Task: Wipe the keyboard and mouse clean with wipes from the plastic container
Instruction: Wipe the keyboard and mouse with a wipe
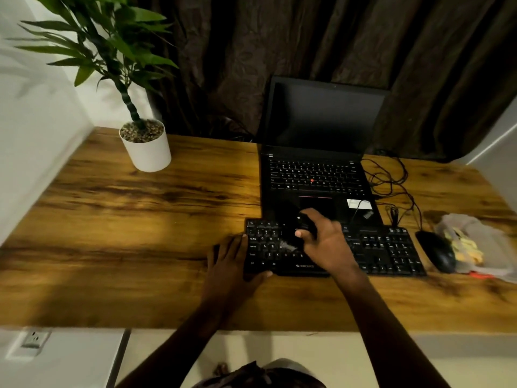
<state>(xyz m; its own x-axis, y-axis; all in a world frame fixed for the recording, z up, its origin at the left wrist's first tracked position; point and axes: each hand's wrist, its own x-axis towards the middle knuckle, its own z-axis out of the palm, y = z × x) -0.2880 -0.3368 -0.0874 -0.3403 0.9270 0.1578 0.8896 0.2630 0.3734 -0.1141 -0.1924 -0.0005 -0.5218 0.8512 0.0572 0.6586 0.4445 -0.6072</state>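
Note:
A black keyboard [386, 249] lies on the wooden desk in front of a laptop. My left hand [229, 264] rests flat against the keyboard's left end, with the thumb on its front edge. Over the left-middle keys my right hand [324, 242] grips a dark, blurred wipe [293, 222]. A black mouse [436, 250] sits just right of the keyboard, apart from both hands. Beside the mouse is the clear plastic container [475, 236], with yellow wipes inside.
An open black laptop [316, 175] stands directly behind the keyboard. Loose black cables [391, 186] trail on the desk to its right. A white pot with a green plant [147, 149] stands at the back left. A dark curtain hangs behind the wooden desk [126, 219].

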